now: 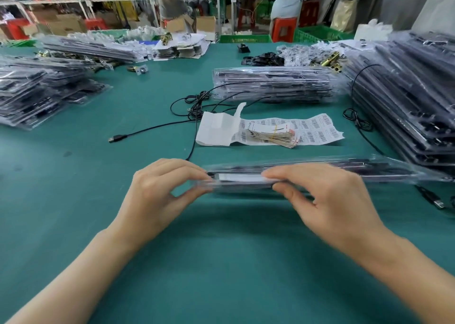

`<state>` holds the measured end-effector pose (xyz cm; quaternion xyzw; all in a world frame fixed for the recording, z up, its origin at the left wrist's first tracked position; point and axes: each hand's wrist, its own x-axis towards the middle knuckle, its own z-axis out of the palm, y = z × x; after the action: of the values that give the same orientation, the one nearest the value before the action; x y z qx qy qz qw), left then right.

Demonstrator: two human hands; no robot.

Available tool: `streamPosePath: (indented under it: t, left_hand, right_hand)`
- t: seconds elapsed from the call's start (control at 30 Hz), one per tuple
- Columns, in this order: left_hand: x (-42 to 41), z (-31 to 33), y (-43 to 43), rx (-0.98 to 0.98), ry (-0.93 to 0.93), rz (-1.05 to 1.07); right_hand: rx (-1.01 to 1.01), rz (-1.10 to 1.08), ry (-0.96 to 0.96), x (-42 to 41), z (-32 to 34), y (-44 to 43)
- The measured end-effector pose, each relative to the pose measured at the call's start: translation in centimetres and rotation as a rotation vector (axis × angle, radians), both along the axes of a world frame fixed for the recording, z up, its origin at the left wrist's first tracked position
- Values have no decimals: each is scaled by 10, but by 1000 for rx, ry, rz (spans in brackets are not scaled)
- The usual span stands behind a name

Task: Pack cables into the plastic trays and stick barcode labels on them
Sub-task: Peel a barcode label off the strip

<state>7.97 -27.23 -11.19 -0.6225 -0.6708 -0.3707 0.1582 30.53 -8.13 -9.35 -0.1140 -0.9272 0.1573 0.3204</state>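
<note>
Head view: a green desk [221,262] fills most of the frame, with both forearms reaching in from the bottom edge.
Right stack [406,107]: the tallest pile of clear plastic trays with dark contents, along the desk's right edge.
Left stack [37,94]: a lower, looser pile of the same trays at the left edge.
Centre stack [273,85]: a neat pile of trays past the middle of the desk, just behind the label sheet.
Held tray [344,170]: 1 long clear tray, blurred, lying crosswise just above the desk in front of the person; its right end reaches to the foot of the right stack. A white strip shows on it between the 2 hands.
Left hand [157,190]: fingers curled over the tray's left end, thumb underneath, pinching it.
Right hand [325,195]: fingers laid along the tray's top edge and thumb below, gripping it near the left hand.
Label sheet [315,131]: a sheet of barcode labels flat on the desk between the held tray and the centre stack; its left part is bare white backing with 1 corner curled up.
Loose cables [197,102]: black, tangled left of the centre stack, 1 running down toward the left hand.
Card bundle [273,134]: printed cards in a rubber band, on top of the label sheet.
USB plug [115,138]: a cable end lying alone on the desk, left of the sheet.
</note>
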Motion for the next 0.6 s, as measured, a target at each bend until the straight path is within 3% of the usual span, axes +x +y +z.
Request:
streamPosePath:
  t: [0.2,0.6]
  left_hand:
    - [17,32,-2,42,-173,-16]
    - [37,29,-16,-8,-262,-55]
  right_hand:
    - [-189,103,-151,3,57,16]
    - [-46,151,-143,5,59,3]
